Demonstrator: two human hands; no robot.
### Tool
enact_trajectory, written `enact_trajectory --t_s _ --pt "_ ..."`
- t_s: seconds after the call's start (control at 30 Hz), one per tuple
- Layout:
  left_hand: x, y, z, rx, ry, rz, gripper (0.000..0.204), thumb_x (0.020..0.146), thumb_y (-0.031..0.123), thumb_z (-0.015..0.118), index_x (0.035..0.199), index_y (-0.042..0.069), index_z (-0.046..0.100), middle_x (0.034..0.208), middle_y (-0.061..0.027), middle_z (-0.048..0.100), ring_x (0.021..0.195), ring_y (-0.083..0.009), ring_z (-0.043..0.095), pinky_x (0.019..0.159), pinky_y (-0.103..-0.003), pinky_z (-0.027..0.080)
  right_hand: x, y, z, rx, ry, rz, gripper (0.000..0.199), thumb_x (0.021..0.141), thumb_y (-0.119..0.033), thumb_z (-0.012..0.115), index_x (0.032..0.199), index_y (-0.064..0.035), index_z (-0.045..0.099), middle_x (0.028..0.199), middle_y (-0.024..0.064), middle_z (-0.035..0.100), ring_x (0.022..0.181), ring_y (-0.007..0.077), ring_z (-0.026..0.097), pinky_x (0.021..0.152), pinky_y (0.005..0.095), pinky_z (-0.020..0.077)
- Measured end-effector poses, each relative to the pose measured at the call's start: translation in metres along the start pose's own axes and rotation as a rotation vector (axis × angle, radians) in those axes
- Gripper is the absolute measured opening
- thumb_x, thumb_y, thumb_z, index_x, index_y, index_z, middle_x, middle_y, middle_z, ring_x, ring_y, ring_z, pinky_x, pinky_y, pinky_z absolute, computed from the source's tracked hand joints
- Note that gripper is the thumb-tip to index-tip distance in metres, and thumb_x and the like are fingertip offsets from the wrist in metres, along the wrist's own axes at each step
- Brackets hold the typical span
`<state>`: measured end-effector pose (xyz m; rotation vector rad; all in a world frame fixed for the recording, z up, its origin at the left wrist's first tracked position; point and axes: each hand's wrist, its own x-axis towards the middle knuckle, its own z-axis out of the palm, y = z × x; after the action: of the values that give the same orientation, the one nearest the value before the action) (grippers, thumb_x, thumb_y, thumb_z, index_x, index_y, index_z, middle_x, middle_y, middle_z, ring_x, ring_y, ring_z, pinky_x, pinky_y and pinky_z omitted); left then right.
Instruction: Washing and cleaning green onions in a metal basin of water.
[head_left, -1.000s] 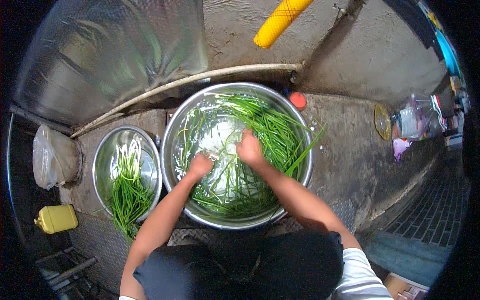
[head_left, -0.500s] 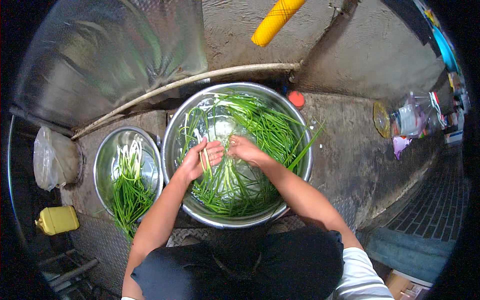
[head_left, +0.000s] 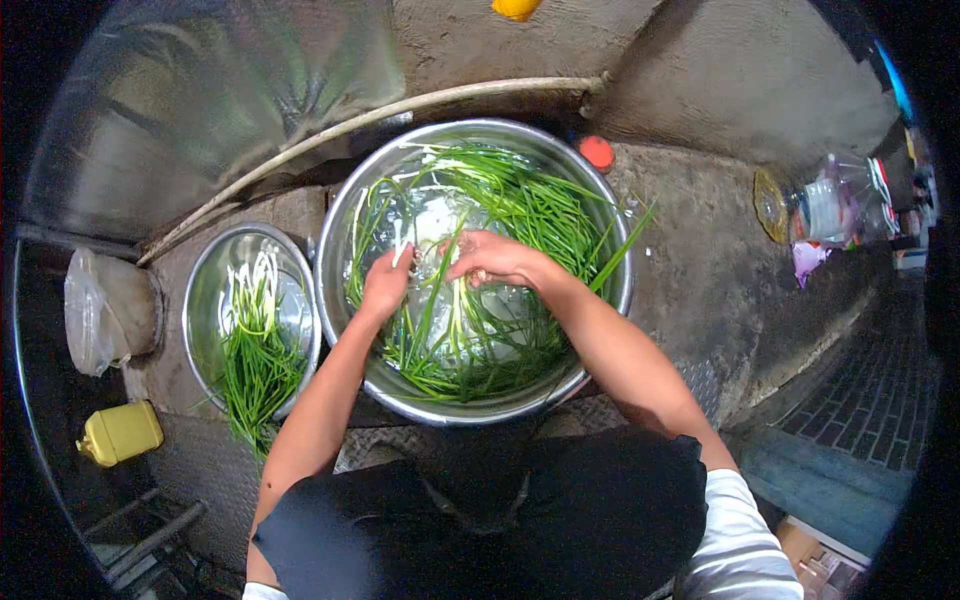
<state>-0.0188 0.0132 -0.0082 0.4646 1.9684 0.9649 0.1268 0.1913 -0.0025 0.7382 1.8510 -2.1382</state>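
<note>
A large steel basin of water holds loose green onions, heaped along its far right side and spread along its near side. My left hand, over the basin's left part, is closed round a few green onions, whose white ends stick up past the fingers. To its right, my right hand has its fingers curled together at the green stalks near the basin's middle; the fingertips are partly hidden. On the left, a smaller steel basin holds a bunch of green onions, white ends pointing away from me and leaves draping over the near rim.
A pale pipe runs behind the basins along the wall. A red-orange lid lies beside the large basin. At the left stand a plastic-covered bucket and a yellow jerrycan. A clear plastic container lies far right.
My left hand has turned from an open palm with stalks across it to closed fingers. My right hand has curled in near the stalks. The whole view has shifted slightly.
</note>
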Motion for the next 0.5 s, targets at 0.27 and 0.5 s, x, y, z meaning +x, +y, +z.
enact_trajectory --t_s 0.27,0.5 --pt "-0.022 0.031 -0.007 0.274 0.338 0.442 0.033 0.098 0.031 0.047 0.097 0.005 0.067 0.085 -0.0138 0.063 0.083 -0.0285 0.060 0.079 -0.038 0.045 -0.015 -0.034 0.001 0.114 0.199 -0.217 0.031 0.071 -0.002 0.068 0.102 -0.0020 0.063 0.084 0.0031 0.067 0.072 0.0116 0.060 0.063 0.0263 0.0476" --pt "-0.043 0.069 0.007 -0.376 -0.155 0.169 0.036 0.099 0.030 0.047 0.091 0.000 0.064 0.075 -0.0047 0.061 0.066 -0.0150 0.056 0.064 -0.028 0.046 -0.019 -0.043 0.007 0.233 0.148 0.020 0.030 0.080 -0.006 0.064 0.110 -0.0066 0.056 0.064 -0.0027 0.053 0.048 0.0036 0.041 0.041 0.0203 0.0281"
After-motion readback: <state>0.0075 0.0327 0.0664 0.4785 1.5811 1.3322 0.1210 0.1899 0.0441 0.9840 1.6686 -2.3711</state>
